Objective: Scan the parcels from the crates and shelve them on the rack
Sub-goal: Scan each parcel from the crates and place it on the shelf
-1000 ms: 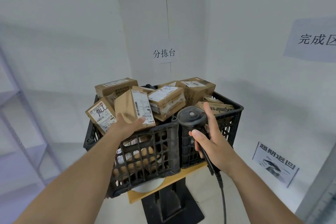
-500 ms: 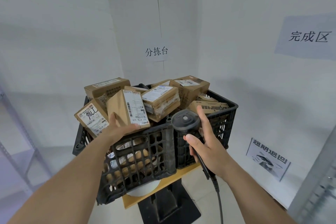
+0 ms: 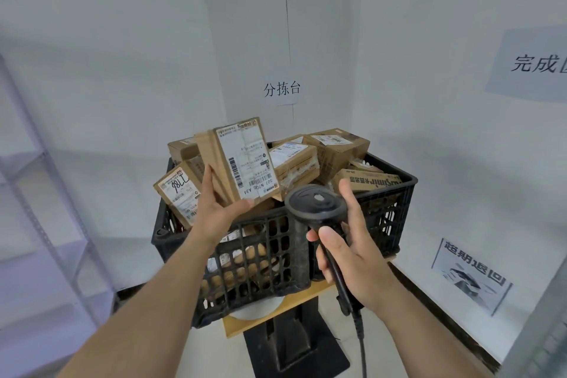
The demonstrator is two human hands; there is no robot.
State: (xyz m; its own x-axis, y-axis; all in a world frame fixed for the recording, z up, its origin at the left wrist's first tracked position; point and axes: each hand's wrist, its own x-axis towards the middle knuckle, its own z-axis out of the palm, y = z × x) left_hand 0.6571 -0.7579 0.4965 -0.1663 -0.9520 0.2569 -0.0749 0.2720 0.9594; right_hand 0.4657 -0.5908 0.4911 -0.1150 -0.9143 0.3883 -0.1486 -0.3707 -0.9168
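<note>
Head view: our left hand (image 3: pixel 214 212) grips a parcel (image 3: pixel 242 163) upright above the near left of the crate (image 3: pixel 276 242), label facing us. Our right hand (image 3: pixel 346 252) grips the scanner (image 3: pixel 316 205) just right of it.

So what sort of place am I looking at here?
Most likely a parcel sorting room. A black crate heaped with labelled cardboard parcels sits on a stand, the left hand lifts one parcel, the right hand grips a corded scanner, and printed zone signs hang on the walls.
</note>
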